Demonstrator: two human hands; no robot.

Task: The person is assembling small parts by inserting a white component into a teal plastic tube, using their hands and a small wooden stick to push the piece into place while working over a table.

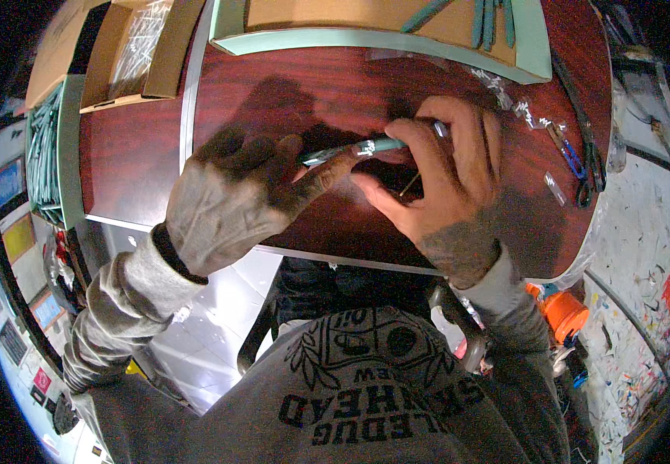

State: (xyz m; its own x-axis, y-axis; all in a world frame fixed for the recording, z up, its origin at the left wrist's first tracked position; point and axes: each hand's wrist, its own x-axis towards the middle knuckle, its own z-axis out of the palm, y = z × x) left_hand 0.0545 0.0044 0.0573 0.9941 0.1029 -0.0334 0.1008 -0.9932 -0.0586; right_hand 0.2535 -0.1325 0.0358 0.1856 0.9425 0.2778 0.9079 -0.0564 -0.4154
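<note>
A dark green pen with white printing on its side lies slantwise between my two hands, above the table. My left hand closes on its left end with thumb and fingers. The fingers of my right hand are bent round its right end, with the thumb held below and apart from it. A small pale tip shows among the right fingers, and a thin brass-coloured piece shows under the right palm; I cannot tell what either belongs to.
A mint box with several green pens stands at the far side. At the left are a cardboard box of thin clear sticks and another mint box full of green pens. Black-handled scissors, a blue tool and white scraps lie right.
</note>
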